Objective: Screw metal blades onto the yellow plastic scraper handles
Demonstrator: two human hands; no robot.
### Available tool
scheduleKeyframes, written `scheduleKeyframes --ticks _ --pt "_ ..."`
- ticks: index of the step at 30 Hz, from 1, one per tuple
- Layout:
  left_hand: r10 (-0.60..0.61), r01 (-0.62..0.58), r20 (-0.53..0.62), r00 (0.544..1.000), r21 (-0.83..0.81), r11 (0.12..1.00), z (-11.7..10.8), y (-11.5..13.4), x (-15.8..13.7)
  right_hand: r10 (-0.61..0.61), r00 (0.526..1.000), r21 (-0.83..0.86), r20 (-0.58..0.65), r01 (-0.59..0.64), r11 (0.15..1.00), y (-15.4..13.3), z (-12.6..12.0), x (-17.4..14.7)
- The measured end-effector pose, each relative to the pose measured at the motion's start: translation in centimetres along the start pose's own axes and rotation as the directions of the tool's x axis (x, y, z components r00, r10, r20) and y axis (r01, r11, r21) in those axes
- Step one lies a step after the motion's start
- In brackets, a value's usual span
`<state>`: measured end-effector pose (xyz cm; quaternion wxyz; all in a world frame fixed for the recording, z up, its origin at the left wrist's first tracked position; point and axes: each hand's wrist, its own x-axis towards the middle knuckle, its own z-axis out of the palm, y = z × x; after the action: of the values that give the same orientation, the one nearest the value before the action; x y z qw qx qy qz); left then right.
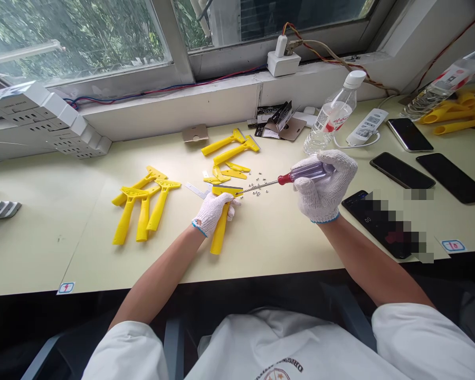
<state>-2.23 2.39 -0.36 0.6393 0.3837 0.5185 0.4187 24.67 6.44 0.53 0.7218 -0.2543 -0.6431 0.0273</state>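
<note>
My left hand (214,211), in a white knit glove, is closed round the neck of a yellow scraper (220,232) whose handle points toward me. In my gloved right hand (325,187) is a screwdriver (304,173) with a clear purple handle and red collar. Its thin shaft slants down left, and the tip meets the scraper's head. Small screws or nuts (257,184) lie scattered beyond the scraper. Flat yellow pieces (231,173) and a metal blade (196,189) rest close to my left hand. Two scrapers with blades (237,150) lie farther back.
Several yellow scraper handles (144,208) lie to the left. A water bottle (330,119), a power strip (367,126) and several phones (401,170) stand or lie at the right. Torn black packaging (277,121) and a small cardboard box (195,133) sit by the windowsill. White boxes (47,119) are stacked far left.
</note>
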Motion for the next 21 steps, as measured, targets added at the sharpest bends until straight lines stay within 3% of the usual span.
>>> scheduleKeyframes --ticks 5,14,21 --pt "0.01 -0.01 0.002 1.0 0.001 1.0 0.08 0.05 -0.09 -0.039 0.999 -0.028 -0.017 0.039 0.999 -0.33 -0.2 0.42" --pt "0.03 -0.03 0.006 1.0 0.005 1.0 0.4 0.41 -0.22 0.083 0.99 0.193 0.116 -0.105 0.976 -0.9 -0.83 -0.23" --pt "-0.003 0.003 -0.017 1.0 0.016 1.0 0.34 0.5 -0.1 0.154 0.98 0.052 0.13 -0.161 0.986 -0.52 -0.93 -0.03"
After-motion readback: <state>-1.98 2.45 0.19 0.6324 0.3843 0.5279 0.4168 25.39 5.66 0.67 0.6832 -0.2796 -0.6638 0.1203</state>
